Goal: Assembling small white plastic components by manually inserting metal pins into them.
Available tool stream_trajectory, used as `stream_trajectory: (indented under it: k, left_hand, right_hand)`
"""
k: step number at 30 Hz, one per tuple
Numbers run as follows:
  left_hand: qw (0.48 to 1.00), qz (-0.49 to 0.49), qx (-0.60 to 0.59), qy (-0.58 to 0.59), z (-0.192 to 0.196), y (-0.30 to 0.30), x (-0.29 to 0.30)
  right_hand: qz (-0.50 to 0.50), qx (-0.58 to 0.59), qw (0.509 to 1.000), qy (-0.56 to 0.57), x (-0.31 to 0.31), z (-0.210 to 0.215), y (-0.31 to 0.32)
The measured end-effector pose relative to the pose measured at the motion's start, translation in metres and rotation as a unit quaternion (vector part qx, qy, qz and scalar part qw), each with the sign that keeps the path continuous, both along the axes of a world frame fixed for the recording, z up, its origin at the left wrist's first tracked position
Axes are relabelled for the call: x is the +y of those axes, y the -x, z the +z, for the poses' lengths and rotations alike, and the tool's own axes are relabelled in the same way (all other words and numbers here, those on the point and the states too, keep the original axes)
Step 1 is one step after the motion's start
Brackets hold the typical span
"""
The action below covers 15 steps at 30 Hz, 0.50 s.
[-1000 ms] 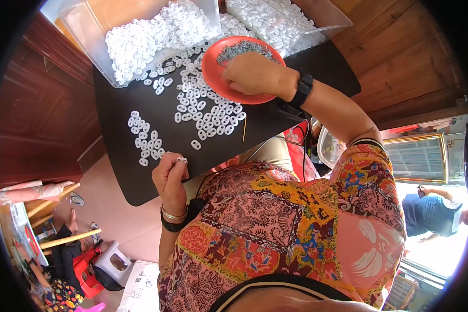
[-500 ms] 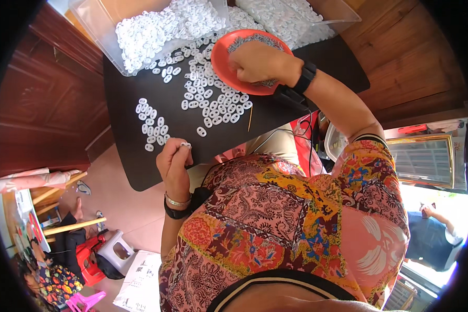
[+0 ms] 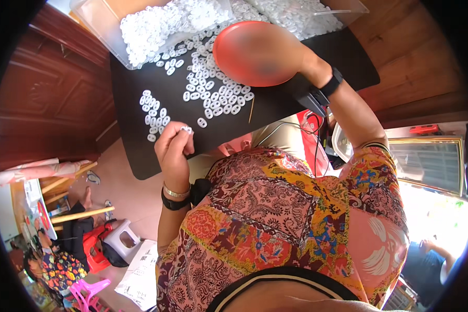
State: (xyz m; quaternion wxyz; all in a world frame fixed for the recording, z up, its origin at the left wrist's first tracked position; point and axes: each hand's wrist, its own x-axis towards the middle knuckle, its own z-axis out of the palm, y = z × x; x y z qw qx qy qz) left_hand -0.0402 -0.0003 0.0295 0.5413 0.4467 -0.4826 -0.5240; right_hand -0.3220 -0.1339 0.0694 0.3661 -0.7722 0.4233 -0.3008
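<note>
Left hand [image 3: 172, 148] pinching white ring [image 3: 186, 129]

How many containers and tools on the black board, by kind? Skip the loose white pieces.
Clear plastic bins: 2
Red round dish: 1
Thin wooden stick: 1
Total: 4
The small white ring pieces are too many and too small to count.

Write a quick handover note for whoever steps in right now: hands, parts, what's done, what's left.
Left hand: pinching a small white ring at its fingertips, above the near edge of the black board.
Right hand: over the red dish, motion-blurred; grip unclear.
Parts: loose white rings scattered mid-board, a smaller cluster at left, bulk stock in clear bins at the far edge. A thin stick lies on the board.
Done: cannot tell from this view.
Left: many loose rings lie unhandled on the board.
</note>
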Motion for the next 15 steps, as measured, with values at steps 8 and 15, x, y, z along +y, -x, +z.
stream_trajectory:
  k: [8, 15]
  left_hand:
    - [0.997, -0.019, -0.062, 0.034, 0.025, 0.015, 0.003]
    - [0.993, -0.006, -0.102, 0.064, 0.024, 0.018, 0.008]
  right_hand:
    - [0.078, -0.24, 0.949, -0.19, 0.068, -0.001, -0.059]
    - [0.109, -0.285, 0.928, -0.212, 0.08, -0.01, -0.088]
